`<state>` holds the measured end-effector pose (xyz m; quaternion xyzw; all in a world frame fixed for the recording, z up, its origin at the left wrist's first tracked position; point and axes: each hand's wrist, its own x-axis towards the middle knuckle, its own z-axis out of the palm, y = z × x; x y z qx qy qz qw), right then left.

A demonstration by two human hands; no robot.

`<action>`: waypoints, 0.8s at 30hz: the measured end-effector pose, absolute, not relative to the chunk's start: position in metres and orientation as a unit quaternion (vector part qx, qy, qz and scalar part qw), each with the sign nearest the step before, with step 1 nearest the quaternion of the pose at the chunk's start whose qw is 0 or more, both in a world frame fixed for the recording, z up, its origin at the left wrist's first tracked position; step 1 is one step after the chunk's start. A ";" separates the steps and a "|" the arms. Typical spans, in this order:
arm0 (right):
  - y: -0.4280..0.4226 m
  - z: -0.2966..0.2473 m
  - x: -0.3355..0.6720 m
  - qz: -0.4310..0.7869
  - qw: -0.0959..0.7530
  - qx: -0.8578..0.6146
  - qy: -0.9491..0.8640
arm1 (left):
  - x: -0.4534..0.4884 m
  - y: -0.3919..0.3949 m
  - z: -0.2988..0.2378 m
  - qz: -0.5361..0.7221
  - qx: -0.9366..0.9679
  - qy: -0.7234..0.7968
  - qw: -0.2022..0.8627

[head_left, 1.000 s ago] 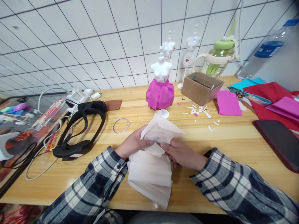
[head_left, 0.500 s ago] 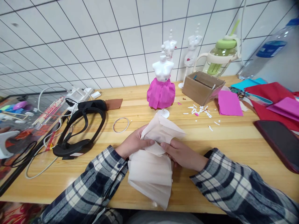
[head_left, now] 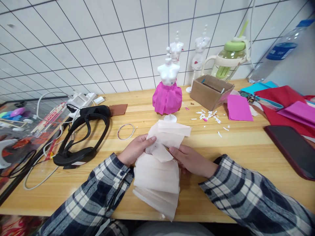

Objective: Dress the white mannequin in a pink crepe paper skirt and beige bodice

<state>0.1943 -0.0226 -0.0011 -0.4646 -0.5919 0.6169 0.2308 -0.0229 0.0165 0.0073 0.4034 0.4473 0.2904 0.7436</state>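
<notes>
Pale, thin pleated paper (head_left: 157,173) hangs between my hands over the table's front part, its upper end folded over and its lower end spread toward me. My left hand (head_left: 137,147) grips its left edge, thumb on top. On the right side, my right hand (head_left: 189,159) pinches the paper near the middle fold, with some fingers hidden beneath. Just beyond the paper stands a small white dress form (head_left: 168,72) wearing a pink gathered skirt (head_left: 167,99). Its round base partly shows behind the paper's top edge.
Two more mannequins (head_left: 176,50) stand behind. A cardboard box (head_left: 209,93), white paper scraps (head_left: 209,115), pink paper (head_left: 239,108) and a phone (head_left: 290,150) lie to the right. On the left are a wire coil (head_left: 126,131), a black headset (head_left: 82,141) and cables.
The paper's upper end has flattened and turned, showing a straight folded strip to the right. My left thumb has shifted slightly up and left; both hands still grip the paper.
</notes>
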 end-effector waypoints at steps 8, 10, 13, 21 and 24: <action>-0.021 -0.004 0.195 0.647 0.191 -0.502 -0.541 | -0.022 0.015 0.011 0.268 0.438 0.432 0.741; -0.021 -0.004 0.195 0.657 0.185 -0.498 -0.535 | -0.021 0.015 0.011 0.271 0.442 0.433 0.738; -0.022 -0.003 0.194 0.657 0.180 -0.501 -0.533 | -0.020 0.014 0.011 0.268 0.443 0.431 0.739; -0.022 0.001 0.193 0.639 0.166 -0.514 -0.547 | -0.020 0.013 0.011 0.259 0.439 0.438 0.741; -0.021 0.001 0.194 0.631 0.164 -0.510 -0.561 | -0.021 0.013 0.011 0.254 0.438 0.442 0.741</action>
